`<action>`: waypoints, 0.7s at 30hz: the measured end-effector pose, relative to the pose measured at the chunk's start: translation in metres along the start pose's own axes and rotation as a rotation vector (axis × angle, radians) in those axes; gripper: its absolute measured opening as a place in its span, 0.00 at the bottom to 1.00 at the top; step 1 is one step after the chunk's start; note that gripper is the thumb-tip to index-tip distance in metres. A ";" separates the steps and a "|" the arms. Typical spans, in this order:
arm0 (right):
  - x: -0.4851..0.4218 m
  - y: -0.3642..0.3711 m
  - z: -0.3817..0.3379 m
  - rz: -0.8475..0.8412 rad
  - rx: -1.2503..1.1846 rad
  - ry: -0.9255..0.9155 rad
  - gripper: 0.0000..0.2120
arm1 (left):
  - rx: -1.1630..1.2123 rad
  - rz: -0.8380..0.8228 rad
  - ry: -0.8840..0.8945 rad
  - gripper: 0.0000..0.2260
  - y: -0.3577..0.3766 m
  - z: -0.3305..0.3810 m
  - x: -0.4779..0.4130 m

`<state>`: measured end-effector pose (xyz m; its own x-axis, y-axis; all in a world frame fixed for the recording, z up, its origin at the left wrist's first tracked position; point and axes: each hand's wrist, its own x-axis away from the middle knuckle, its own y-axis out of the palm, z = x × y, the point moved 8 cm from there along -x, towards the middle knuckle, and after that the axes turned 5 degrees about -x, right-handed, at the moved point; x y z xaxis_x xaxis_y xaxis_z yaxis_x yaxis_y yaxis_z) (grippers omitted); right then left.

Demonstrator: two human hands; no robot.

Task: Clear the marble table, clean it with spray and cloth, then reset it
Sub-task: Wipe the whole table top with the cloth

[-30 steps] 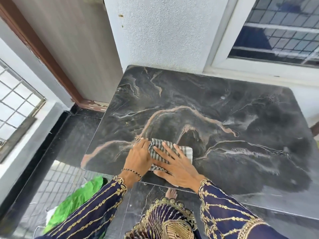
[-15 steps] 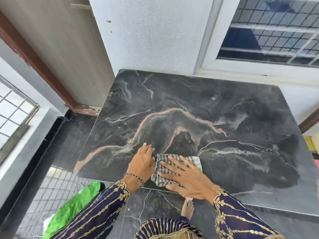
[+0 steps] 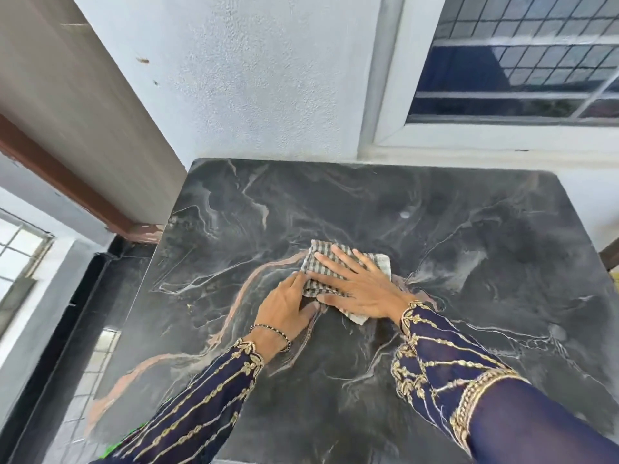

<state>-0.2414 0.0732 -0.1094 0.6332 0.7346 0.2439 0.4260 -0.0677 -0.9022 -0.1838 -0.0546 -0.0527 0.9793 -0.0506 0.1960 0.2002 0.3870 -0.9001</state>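
Both hands flat on the folded grey-and-white checked cloth [image 3: 338,266], mid-slab on the dark veined marble table [image 3: 469,229]. Right hand [image 3: 363,288] has fingers spread open, palm pressing down; left hand [image 3: 284,306] has fingertips on the cloth's near-left edge, not gripping. I read this as the wipe step, top cleared. Next I'd push toward the unwiped far corners with even pressure.
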 end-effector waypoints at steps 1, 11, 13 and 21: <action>-0.011 -0.005 0.008 0.001 -0.012 0.007 0.29 | 0.001 -0.020 -0.016 0.31 0.000 0.000 -0.013; -0.112 -0.065 0.089 -0.005 -0.062 0.128 0.28 | -0.319 -0.412 -0.322 0.67 -0.003 -0.001 -0.123; -0.128 -0.076 0.099 -0.007 -0.063 0.152 0.29 | -0.310 -0.444 -0.336 0.67 0.005 -0.003 -0.125; -0.159 -0.094 0.118 0.030 -0.038 0.190 0.29 | -0.316 -0.487 -0.360 0.68 0.011 -0.008 -0.128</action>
<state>-0.4579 0.0423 -0.1050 0.7547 0.5918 0.2831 0.4272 -0.1157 -0.8967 -0.3069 -0.0516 -0.0909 0.7155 0.1797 0.6751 0.6679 0.1074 -0.7364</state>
